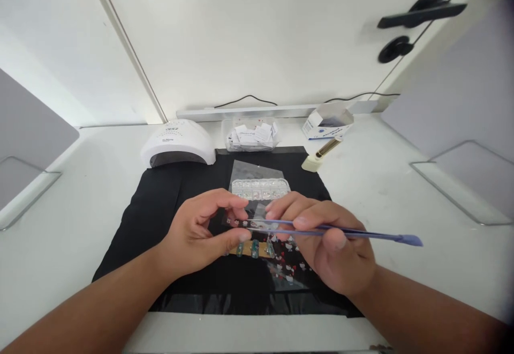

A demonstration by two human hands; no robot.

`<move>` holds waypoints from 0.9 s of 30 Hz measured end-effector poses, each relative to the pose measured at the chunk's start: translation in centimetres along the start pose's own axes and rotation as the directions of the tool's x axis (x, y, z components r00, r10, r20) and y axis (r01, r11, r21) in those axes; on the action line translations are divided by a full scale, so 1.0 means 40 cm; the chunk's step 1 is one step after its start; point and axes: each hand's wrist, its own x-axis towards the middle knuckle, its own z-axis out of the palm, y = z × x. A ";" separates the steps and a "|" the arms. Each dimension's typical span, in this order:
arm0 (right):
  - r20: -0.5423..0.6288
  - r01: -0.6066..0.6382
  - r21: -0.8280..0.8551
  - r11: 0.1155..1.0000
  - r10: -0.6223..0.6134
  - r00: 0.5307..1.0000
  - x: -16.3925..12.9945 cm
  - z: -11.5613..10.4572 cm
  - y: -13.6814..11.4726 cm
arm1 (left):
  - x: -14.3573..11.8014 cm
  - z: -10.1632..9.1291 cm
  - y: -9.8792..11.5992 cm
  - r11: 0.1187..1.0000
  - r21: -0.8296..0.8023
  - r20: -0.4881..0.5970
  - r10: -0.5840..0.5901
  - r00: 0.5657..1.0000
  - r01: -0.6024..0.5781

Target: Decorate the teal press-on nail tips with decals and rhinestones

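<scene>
My left hand (201, 231) pinches the edge of a small clear sticker sheet (249, 224) with tiny red and white figures, held above a black mat (160, 204). My right hand (325, 236) grips a thin purple tool (361, 232) whose fine tip touches the sheet and whose flat end points right. Beneath the hands, a strip of blue-green nail tips (254, 248) lies on the mat beside a second clear sticker sheet (286, 271). A clear compartment box of small gems (260, 188) sits just beyond the fingers.
A white nail lamp (179, 142) stands at the mat's back left. A clear container of paper packets (252, 135), a white and blue carton (327, 122) and a cream tool (321, 156) lie behind. Clear divider stands (461, 182) flank the white table.
</scene>
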 end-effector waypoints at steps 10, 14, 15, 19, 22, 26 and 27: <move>-0.058 -0.057 0.023 0.998 0.058 0.997 0.002 0.002 -0.007 | -0.002 -0.009 0.002 0.990 -0.142 0.019 -0.007 1.000 0.010; -0.039 -0.073 0.049 0.996 0.075 0.996 0.001 0.007 -0.010 | 0.000 -0.002 0.002 0.987 -0.158 0.004 -0.027 1.000 0.027; -0.029 -0.070 0.062 0.996 0.072 0.997 0.002 0.009 -0.011 | 0.000 0.000 0.003 0.989 -0.147 -0.004 -0.028 1.000 0.027; -0.008 -0.069 0.088 0.994 0.070 0.998 0.004 0.012 -0.010 | -0.002 0.006 0.010 0.992 -0.106 -0.080 -0.080 0.994 0.071; -0.021 -0.066 0.078 0.995 0.068 0.997 0.008 0.011 -0.007 | -0.002 0.002 0.013 0.993 -0.081 -0.119 -0.095 0.988 0.086; -0.057 -0.065 0.086 0.994 0.070 0.996 0.008 0.009 -0.004 | 0.002 -0.005 0.009 0.995 -0.074 -0.096 -0.066 0.993 0.059; -0.053 -0.070 0.088 0.994 0.075 0.996 0.007 0.009 -0.003 | 0.003 -0.005 0.008 0.995 -0.086 -0.086 -0.063 0.994 0.056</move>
